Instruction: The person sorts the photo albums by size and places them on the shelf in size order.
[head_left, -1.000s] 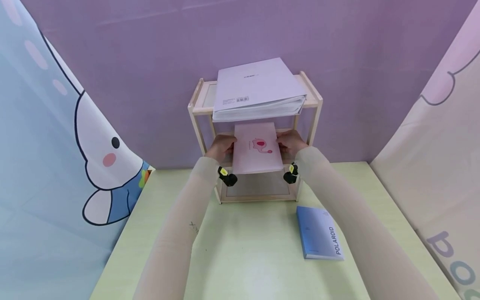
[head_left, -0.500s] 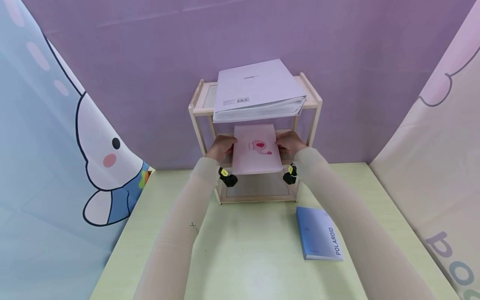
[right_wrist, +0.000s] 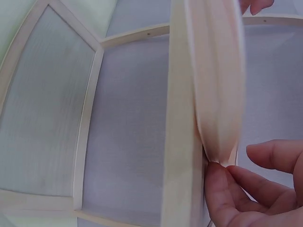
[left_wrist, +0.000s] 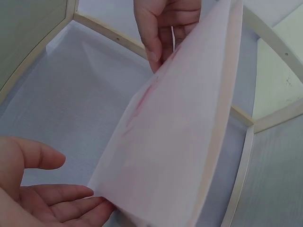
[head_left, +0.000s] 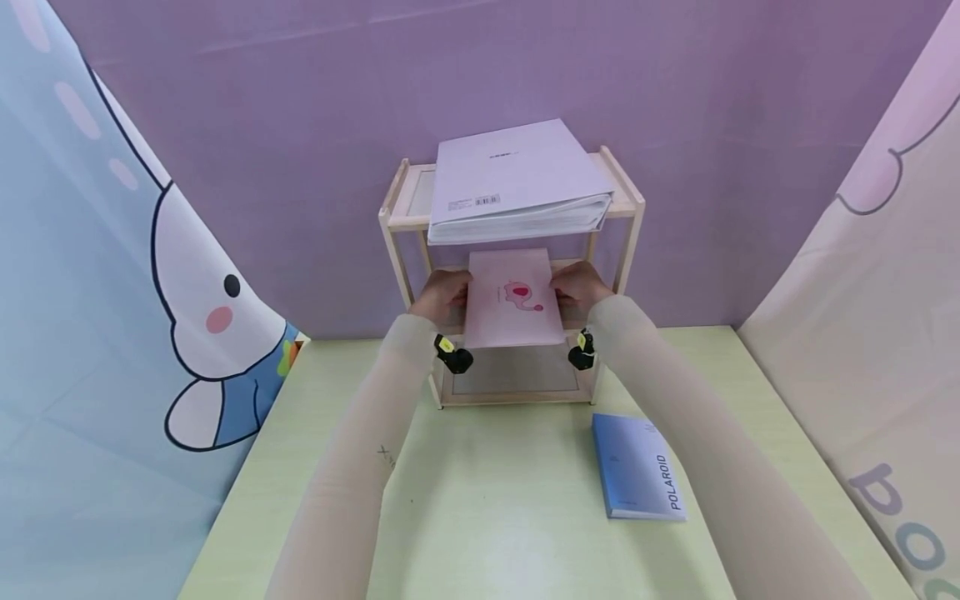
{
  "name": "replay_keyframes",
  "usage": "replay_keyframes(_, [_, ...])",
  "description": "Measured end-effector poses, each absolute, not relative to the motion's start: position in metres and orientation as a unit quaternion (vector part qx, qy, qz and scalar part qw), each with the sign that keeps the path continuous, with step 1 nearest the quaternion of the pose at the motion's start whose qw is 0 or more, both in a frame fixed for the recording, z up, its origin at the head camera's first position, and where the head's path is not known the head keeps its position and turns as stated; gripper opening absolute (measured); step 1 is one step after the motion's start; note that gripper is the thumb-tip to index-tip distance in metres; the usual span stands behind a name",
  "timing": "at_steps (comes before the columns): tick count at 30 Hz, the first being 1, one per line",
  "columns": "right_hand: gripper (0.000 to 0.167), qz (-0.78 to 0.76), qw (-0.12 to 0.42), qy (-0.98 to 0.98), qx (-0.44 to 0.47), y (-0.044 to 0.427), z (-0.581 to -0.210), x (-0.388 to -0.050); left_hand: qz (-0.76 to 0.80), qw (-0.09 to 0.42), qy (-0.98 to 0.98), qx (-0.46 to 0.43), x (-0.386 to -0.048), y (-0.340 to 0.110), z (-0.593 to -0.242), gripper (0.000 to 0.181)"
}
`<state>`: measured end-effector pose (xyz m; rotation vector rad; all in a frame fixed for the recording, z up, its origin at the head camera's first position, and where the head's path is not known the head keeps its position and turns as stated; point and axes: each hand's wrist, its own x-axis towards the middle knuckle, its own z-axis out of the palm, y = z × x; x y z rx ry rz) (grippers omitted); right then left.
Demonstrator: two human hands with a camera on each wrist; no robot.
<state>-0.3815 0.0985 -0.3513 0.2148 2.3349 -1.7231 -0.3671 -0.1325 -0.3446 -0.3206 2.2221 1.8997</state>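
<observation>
Pink notebook point(head_left: 514, 297) sits between your two grips at the middle level of the wooden rack point(head_left: 517, 398), cover up, elephant print in view. Left grip point(head_left: 444, 295) is on one side edge, right grip point(head_left: 579, 285) on the opposite one, roughly matched; my read is you hold it that way to keep it square between the posts. Wrist views show fingertips against the edges and thumbs standing apart from the fingers, so both grips are spread and bear on it from the sides, not clamped. Near end of the notebook sticks out toward you past your fingers; far end runs back under the top tier. Can't tell if its underside rests on the rack or hangs just over it; right wrist view has a wooden rail point(right_wrist: 181, 142) right alongside. Big white binder point(head_left: 517, 179) lies askew on the top tier, front edge overhanging, likely because it's too deep for the board. Blue POLAROID book point(head_left: 636, 467) lies flat on the table point(head_left: 480, 517), in front of the rack's right side, probably parked clear of your reach.
</observation>
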Motion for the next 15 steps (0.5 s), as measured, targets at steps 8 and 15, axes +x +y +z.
replay_keyframes(8, [0.032,-0.597,0.108,0.788,0.106,0.102,-0.341,-0.375,0.632,0.092,0.76,-0.121,-0.366,-0.136,-0.338,0.032])
replay_keyframes(15, [0.042,-0.619,0.104,0.776,0.062,0.099,-0.329,-0.367,0.65,0.079,0.747,-0.12,-0.365,-0.138,-0.339,0.011])
